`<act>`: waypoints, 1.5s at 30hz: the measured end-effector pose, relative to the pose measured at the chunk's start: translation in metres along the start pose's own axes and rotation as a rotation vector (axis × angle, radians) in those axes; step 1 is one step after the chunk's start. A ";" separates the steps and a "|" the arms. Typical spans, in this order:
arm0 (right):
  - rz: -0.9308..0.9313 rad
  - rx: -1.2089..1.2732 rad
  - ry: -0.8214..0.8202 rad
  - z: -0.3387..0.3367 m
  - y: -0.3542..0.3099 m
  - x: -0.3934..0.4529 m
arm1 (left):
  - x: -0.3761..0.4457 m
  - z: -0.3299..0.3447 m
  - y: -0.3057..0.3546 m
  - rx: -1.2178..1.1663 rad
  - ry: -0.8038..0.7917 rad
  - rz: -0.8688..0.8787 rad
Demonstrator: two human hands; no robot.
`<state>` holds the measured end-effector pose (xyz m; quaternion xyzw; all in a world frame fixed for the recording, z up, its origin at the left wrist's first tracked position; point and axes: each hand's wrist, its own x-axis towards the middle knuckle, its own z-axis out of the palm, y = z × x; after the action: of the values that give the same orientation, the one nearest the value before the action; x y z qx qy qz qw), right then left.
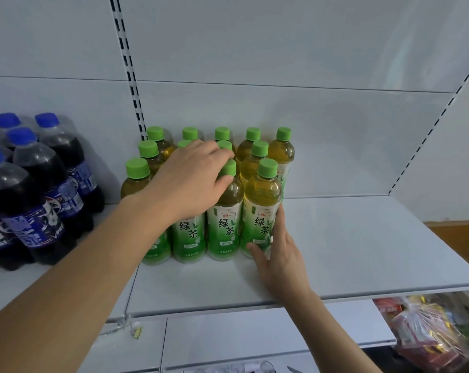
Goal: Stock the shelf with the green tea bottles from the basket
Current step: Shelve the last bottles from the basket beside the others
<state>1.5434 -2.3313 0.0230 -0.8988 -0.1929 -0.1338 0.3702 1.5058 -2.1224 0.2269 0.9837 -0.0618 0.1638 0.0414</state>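
Several green tea bottles with green caps and green-white labels stand in rows on the white shelf (349, 251). My left hand (193, 179) lies over the tops of the front-row bottles, its fingers around the cap of a front middle bottle (224, 227). My right hand (279, 254) is pressed against the lower right side of the front right bottle (260, 211), fingers spread along its label. The basket is out of view.
Dark cola bottles (39, 189) with blue caps stand at the left of the same shelf level. Bare shelf surface lies right of the tea bottles. A lower shelf (254, 335) shows below, with bagged colourful packets (427, 332) at bottom right.
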 end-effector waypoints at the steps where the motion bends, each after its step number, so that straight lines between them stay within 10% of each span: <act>1: 0.006 -0.002 -0.007 0.000 0.000 0.000 | 0.000 0.001 0.001 0.005 0.006 0.004; 28: 0.261 -0.658 0.176 -0.100 0.063 -0.121 | -0.010 0.090 0.156 -0.005 0.375 0.303; 45: 0.625 -0.729 0.207 -0.203 0.184 -0.260 | -0.045 0.222 0.380 -0.197 -0.024 0.653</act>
<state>1.3747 -2.6612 -0.0495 -0.9667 0.1834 -0.1636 0.0712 1.4822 -2.5158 0.0259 0.9051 -0.3894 0.1501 0.0810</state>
